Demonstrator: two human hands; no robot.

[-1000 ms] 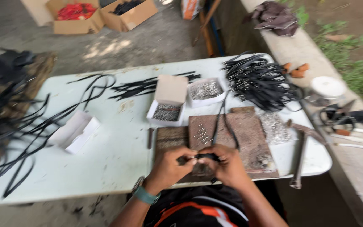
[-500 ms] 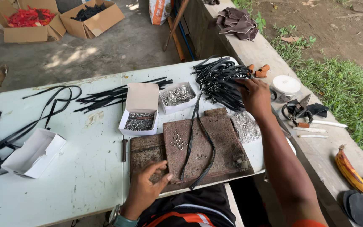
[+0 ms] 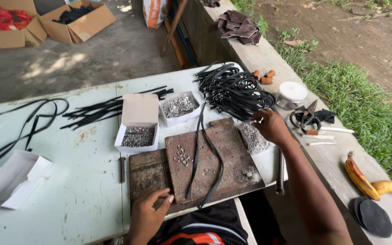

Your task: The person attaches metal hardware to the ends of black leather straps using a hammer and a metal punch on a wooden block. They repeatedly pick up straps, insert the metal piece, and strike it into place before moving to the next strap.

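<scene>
A black strap (image 3: 203,159) lies looped along the brown board (image 3: 223,154), with a few small metal pieces (image 3: 182,156) beside it. My left hand (image 3: 148,213) rests on the board's near edge, fingers loose, holding nothing. My right hand (image 3: 271,128) hovers over the table's right side, between the heap of black straps (image 3: 232,90) and a pile of small metal pieces (image 3: 252,138). Its fingers are curled, with something small and pale at the tips. I cannot tell whether they grip it.
Two open white boxes of metal fittings (image 3: 137,136) (image 3: 179,106) stand behind the board, an empty one (image 3: 12,179) at the left. Loose straps (image 3: 105,109) lie further back. A metal rod (image 3: 280,170), pliers (image 3: 305,120), a white lid (image 3: 292,90) and bananas (image 3: 368,179) lie right.
Both hands held the strap at the board's front a second ago. The strap now lies on the board. My right hand reached to the strap heap, then drew back towards the metal pieces.
</scene>
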